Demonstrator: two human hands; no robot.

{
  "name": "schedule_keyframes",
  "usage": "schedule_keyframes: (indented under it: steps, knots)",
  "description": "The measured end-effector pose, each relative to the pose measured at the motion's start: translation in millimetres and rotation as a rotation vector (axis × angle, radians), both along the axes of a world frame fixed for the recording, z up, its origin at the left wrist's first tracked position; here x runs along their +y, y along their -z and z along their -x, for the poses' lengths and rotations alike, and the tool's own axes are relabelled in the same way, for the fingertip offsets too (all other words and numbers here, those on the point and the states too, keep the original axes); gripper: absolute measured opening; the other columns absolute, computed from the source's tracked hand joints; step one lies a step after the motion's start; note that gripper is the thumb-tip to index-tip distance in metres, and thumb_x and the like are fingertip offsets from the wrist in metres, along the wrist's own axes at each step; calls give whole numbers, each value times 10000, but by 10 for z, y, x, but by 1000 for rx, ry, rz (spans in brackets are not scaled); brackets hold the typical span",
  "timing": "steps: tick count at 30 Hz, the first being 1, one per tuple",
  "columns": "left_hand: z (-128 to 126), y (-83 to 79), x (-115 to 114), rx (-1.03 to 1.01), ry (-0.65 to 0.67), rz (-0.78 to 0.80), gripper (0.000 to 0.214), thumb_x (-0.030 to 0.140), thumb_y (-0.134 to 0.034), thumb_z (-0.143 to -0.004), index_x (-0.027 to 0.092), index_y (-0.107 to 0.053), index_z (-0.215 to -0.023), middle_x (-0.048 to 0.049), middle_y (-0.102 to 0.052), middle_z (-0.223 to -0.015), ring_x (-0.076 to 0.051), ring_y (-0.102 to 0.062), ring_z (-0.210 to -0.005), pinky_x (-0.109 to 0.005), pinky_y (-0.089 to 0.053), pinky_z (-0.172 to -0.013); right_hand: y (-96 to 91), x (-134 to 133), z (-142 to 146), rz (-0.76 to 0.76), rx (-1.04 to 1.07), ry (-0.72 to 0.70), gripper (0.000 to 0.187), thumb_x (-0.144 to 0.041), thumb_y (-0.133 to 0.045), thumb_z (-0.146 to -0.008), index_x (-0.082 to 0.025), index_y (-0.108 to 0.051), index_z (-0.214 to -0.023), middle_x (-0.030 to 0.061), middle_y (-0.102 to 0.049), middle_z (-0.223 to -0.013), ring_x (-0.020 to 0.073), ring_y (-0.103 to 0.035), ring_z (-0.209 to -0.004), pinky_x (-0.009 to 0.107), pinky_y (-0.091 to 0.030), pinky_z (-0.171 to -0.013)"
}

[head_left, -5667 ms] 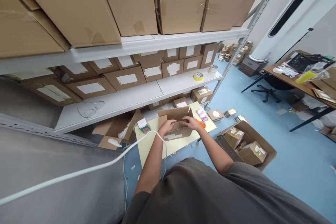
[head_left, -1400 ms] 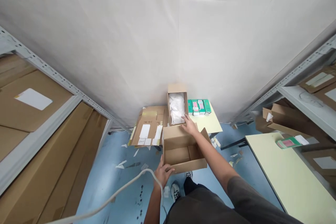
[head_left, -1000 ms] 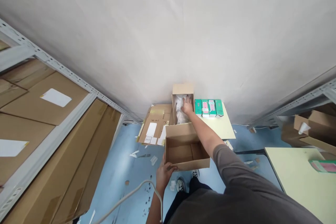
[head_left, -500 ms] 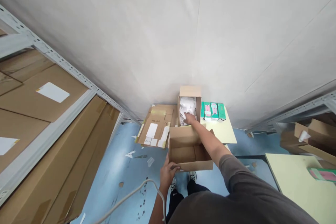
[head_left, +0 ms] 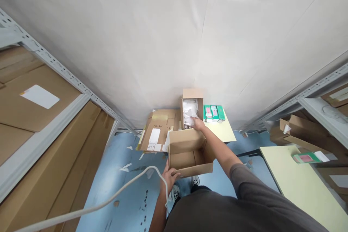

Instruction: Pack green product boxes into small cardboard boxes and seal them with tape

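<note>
My left hand [head_left: 170,181] grips the near left corner of an open cardboard box [head_left: 190,172], whose inside shows bare brown walls. Beyond it, a smaller open carton [head_left: 200,107] stands against the wall with white packets [head_left: 189,106] in it. Reaching into that carton, my right hand [head_left: 198,123] is closed on a white packet [head_left: 189,118] at its near end. The fingertips are partly hidden by the packet. Green boxes with pink panels [head_left: 214,113] stand in a row just right of the carton.
Flattened cardboard [head_left: 163,119] lies left of the carton. A pale yellow table [head_left: 227,132] carries the green boxes; another table [head_left: 293,181] holds one green box [head_left: 307,157]. Shelves with large cartons [head_left: 49,90] flank both sides. A white cable [head_left: 108,201] crosses the lower left.
My right hand has lifted the white packet slightly inside the carton. The camera view has shifted, with more of the right-hand shelf showing. My left hand keeps its hold on the box.
</note>
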State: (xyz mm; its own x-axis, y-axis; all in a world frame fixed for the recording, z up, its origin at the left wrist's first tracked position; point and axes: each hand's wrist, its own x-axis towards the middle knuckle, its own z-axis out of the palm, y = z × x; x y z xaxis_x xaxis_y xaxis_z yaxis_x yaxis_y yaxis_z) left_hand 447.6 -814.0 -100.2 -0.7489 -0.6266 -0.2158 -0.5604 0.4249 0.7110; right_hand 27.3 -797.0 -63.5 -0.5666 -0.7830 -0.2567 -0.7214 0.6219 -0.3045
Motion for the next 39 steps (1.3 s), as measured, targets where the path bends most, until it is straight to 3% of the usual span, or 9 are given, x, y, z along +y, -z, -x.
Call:
schedule_keyframes:
  steps: [6,16,20,26,29,32,34,36,39]
  knots:
    - [-62,-35,-94,-106,81,29,75,247,-814,-880,254,-802,-806,-68,-605,-1675,-291,-808,-1136,-403,-628,-1021,-74,-58,-67,49,94,142,290,-151,-597,-1029,-176,-807,-1227,170,-790,-1287,281,-749,-1122,311,-523,-945]
    - [69,-48,-216,-103,103,163,60,301,-836,-921,265,-839,-873,-83,-645,-1630,-282,-807,-1146,-352,-612,-982,-420,16,-218,403,238,240,154,-157,-619,-963,-186,-724,-854,79,-729,-935,214,-627,-876,259,-436,-765]
    - [153,-31,-271,-92,139,197,69,337,-843,-930,272,-855,-912,-91,-675,-1592,-270,-817,-1080,-342,-610,-951,-585,51,-340,686,245,253,177,-138,-601,-897,-220,-641,-745,36,-655,-804,210,-572,-787,262,-430,-733]
    - [203,-33,-208,-85,163,208,104,368,-843,-945,271,-878,-957,-113,-677,-1585,-288,-808,-1097,-367,-620,-946,-601,543,-866,878,262,234,181,-154,-571,-962,-217,-731,-907,101,-738,-997,253,-676,-949,324,-533,-883]
    - [199,-20,-151,-52,176,219,113,376,-849,-941,268,-882,-948,-120,-669,-1595,-290,-809,-1096,-369,-631,-938,-307,942,-1334,772,201,252,232,-166,-571,-995,-217,-792,-1042,124,-767,-1125,269,-720,-1030,364,-574,-945]
    - [193,-29,-102,-33,172,231,99,364,-870,-923,272,-890,-953,-129,-659,-1605,-294,-817,-1081,-381,-643,-937,63,1289,-1726,519,14,204,250,-175,-698,-915,-207,-832,-1123,153,-787,-1199,308,-753,-1117,427,-608,-1009]
    - [191,-50,-70,-24,173,237,84,349,-881,-911,273,-892,-945,-128,-647,-1619,-296,-823,-1062,-390,-652,-931,235,1479,-1862,427,-73,196,450,-177,-792,-831,-218,-823,-1278,170,-769,-1352,345,-719,-1296,484,-590,-1111]
    - [196,-79,-27,8,190,238,72,337,-880,-910,268,-888,-924,-127,-631,-1637,-296,-826,-1062,-393,-659,-929,300,1665,-1894,427,-90,244,615,-185,-809,-815,-230,-769,-1427,177,-718,-1485,360,-656,-1426,534,-546,-1196]
    - [251,-135,97,78,225,243,73,329,-866,-915,262,-874,-888,-114,-623,-1648,-308,-813,-1141,-397,-661,-966,224,1989,-1807,504,-51,315,619,-200,-749,-882,-214,-723,-1500,190,-662,-1571,358,-616,-1485,578,-493,-1260]
